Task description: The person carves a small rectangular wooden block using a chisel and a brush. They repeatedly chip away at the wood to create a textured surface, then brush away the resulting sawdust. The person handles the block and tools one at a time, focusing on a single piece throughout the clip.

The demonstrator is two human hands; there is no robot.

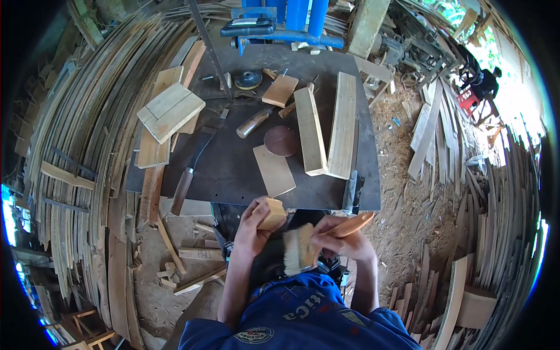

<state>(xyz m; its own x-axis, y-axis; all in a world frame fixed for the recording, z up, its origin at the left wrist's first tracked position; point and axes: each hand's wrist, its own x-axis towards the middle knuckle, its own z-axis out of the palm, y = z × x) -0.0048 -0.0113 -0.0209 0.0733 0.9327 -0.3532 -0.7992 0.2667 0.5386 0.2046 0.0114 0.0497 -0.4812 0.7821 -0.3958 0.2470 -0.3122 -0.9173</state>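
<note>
My left hand point(252, 227) is closed round a small faceted wooden block point(272, 214), held just off the near edge of the dark worktable point(233, 169). In my right hand point(346, 242) is a wide paintbrush point(308, 248) with pale bristles and an orange-brown wooden handle, the bristles pointing left and apart from the block. Ahead of my hands, a rectangular sheet point(274, 170) lies flat on the table, with a reddish-brown sanding disc point(280, 141) over its far end. Two long wooden pieces point(341, 125) stand to the right, meeting at their near ends.
A machete-like knife point(189, 175) lies at the table's left, its handle over the edge. Beside it, wooden boards point(170, 112) are stacked. A wooden-handled tool point(254, 123) and a grinding disc point(248, 80) lie farther back. Long timber strips line both sides; a person point(483, 84) is far right.
</note>
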